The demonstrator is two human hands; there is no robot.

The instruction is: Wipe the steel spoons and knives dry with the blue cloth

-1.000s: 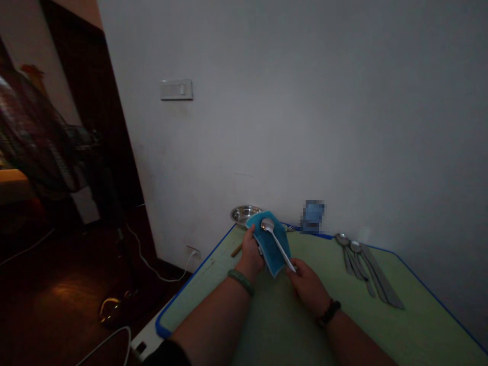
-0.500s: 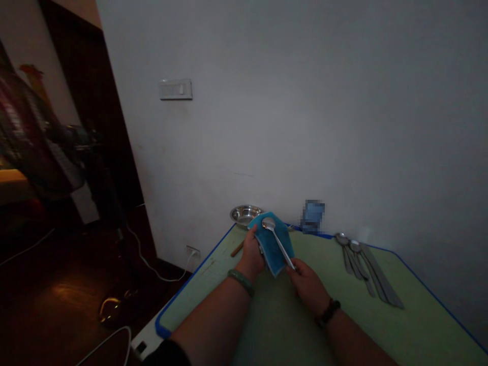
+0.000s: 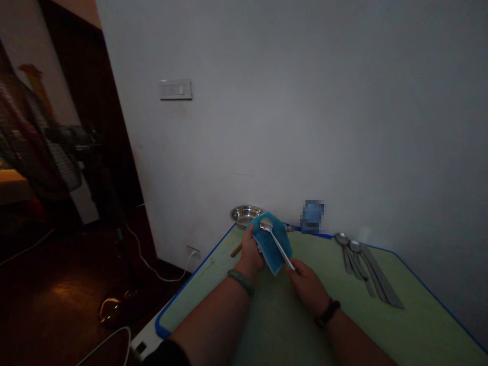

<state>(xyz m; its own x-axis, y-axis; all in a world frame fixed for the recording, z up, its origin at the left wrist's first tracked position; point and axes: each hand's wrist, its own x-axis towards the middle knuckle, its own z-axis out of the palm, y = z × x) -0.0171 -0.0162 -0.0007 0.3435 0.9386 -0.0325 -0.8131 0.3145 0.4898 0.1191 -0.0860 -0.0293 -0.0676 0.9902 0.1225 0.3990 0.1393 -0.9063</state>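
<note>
A blue cloth [image 3: 272,249] lies spread over my left hand [image 3: 251,250], which grips it from the left side and from below; most of those fingers are hidden under the cloth. On top of the cloth rests the bowl of a metal spoon [image 3: 266,224]. My right hand [image 3: 305,284] pinches the end of the spoon's handle, at the cloth's lower right. Just behind the cloth stands a shiny metal bowl [image 3: 241,215], partly covered by it. The tines of a fork [image 3: 290,228] show past the cloth's right edge.
Several spoons [image 3: 355,247] and flat knives [image 3: 381,279] lie at the right of the green table [image 3: 430,325]. A brown handle [image 3: 236,249] pokes out left of my left hand. A blurred-out blue object [image 3: 312,216] stands by the wall [image 3: 290,101].
The spoon and cloth have shifted very slightly to the left, with the hands almost in the same place. More of the fork shows now.
</note>
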